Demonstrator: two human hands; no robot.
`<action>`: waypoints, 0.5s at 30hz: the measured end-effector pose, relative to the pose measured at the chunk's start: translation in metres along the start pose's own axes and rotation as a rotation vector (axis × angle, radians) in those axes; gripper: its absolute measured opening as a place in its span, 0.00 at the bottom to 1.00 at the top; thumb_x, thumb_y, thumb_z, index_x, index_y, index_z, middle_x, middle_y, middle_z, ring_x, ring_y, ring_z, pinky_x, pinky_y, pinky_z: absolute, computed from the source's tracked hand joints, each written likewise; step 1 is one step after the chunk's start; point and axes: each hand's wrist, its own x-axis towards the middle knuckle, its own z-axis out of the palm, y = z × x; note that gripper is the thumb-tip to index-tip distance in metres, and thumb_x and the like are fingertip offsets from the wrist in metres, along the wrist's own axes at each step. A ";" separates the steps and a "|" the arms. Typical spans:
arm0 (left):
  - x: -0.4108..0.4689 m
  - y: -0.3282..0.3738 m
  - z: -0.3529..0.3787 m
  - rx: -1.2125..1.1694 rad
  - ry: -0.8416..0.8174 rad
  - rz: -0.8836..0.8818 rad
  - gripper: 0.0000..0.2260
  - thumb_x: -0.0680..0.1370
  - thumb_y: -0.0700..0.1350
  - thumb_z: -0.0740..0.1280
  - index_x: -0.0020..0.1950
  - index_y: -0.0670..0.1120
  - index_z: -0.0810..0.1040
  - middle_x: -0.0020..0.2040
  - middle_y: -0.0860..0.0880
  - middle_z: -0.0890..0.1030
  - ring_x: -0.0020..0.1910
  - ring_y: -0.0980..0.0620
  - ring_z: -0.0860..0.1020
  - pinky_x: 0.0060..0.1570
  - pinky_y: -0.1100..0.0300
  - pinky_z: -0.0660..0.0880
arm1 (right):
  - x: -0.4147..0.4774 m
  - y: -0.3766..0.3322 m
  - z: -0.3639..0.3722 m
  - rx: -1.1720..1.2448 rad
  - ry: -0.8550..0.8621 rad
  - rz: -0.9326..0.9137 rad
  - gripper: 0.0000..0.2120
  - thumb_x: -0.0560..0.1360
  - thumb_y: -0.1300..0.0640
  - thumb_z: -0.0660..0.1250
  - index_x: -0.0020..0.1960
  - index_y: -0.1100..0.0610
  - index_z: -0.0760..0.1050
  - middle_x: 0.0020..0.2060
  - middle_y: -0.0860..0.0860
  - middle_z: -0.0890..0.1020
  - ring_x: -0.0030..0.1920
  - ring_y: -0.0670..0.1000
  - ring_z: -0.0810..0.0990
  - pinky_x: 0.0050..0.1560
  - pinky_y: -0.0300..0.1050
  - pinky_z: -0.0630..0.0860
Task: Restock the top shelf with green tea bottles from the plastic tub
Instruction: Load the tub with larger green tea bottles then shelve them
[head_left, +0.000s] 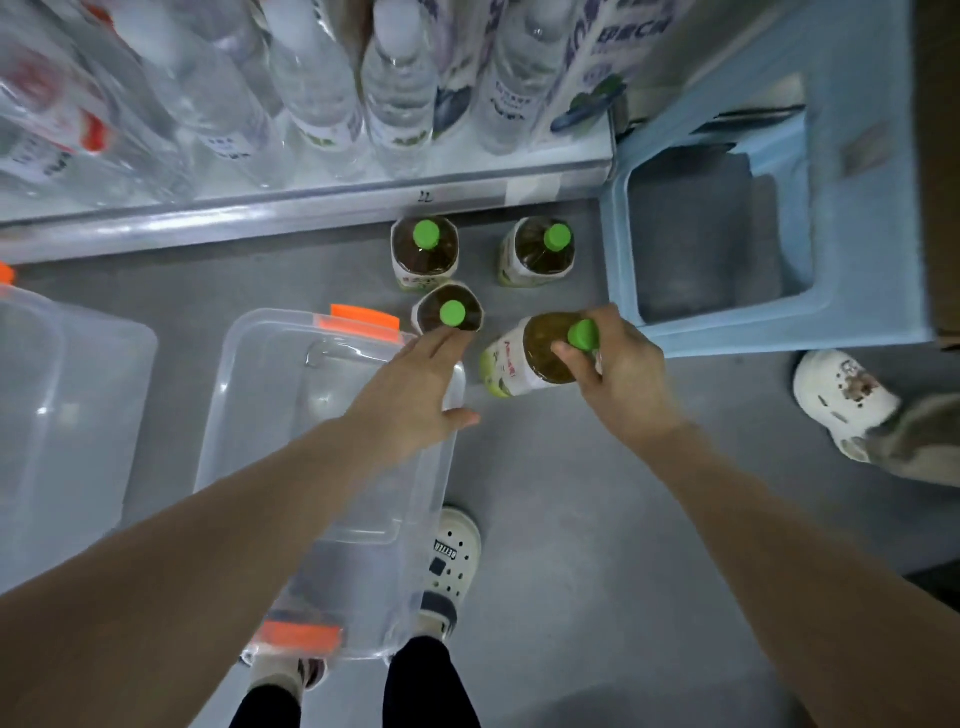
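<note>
The right hand (618, 384) grips the tilted green tea bottle (535, 358) at its neck. The fingers and thumb are curled round just under the green cap, and the bottle leans with its cap towards the light blue plastic stool (862, 208). Its base is low over the grey floor (571, 519); whether it touches the floor cannot be told.

The left hand (410, 395) is stretched out flat and holds nothing, fingers straight and thumb spread to the side. It reaches across the far right corner of the clear plastic tub (228, 374). Its fingertips lie at the near shoulder of the nearest upright green tea bottle (450, 312), and it is not clear whether they touch.

That bottle stands on the floor just beyond the tub's orange latch and just left of the tilted one. Two further upright bottles stand behind it, close to the shelf edge (311, 208): the back left bottle (425, 249) and the back right bottle (540, 249), which is near the stool. All four are outside the tub.

The shelf above holds a row of clear water bottles (400, 88). A second clear tub (78, 395) sits at the left. The person's white clog (449, 561) is just beside the first tub's near right side, and another white clog (841, 395) stands near the stool.
</note>
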 end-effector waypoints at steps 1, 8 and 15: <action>-0.001 0.009 -0.002 -0.028 -0.015 0.009 0.44 0.71 0.55 0.76 0.80 0.49 0.55 0.78 0.48 0.60 0.75 0.46 0.62 0.72 0.52 0.62 | -0.002 -0.007 -0.015 0.006 0.023 -0.016 0.19 0.79 0.47 0.65 0.57 0.63 0.73 0.42 0.57 0.81 0.39 0.54 0.78 0.41 0.41 0.70; -0.016 0.031 -0.026 -0.395 0.140 -0.032 0.46 0.61 0.58 0.81 0.73 0.54 0.62 0.63 0.55 0.76 0.60 0.53 0.77 0.58 0.53 0.77 | 0.008 -0.071 -0.064 0.333 0.044 0.109 0.13 0.79 0.42 0.64 0.49 0.51 0.69 0.35 0.43 0.77 0.35 0.41 0.78 0.35 0.30 0.71; -0.054 -0.040 -0.037 -0.422 0.245 -0.370 0.34 0.57 0.67 0.78 0.57 0.61 0.66 0.48 0.63 0.78 0.48 0.56 0.79 0.48 0.58 0.77 | 0.049 -0.092 0.009 0.384 -0.190 0.065 0.11 0.83 0.52 0.59 0.64 0.52 0.72 0.59 0.49 0.78 0.52 0.37 0.75 0.49 0.23 0.66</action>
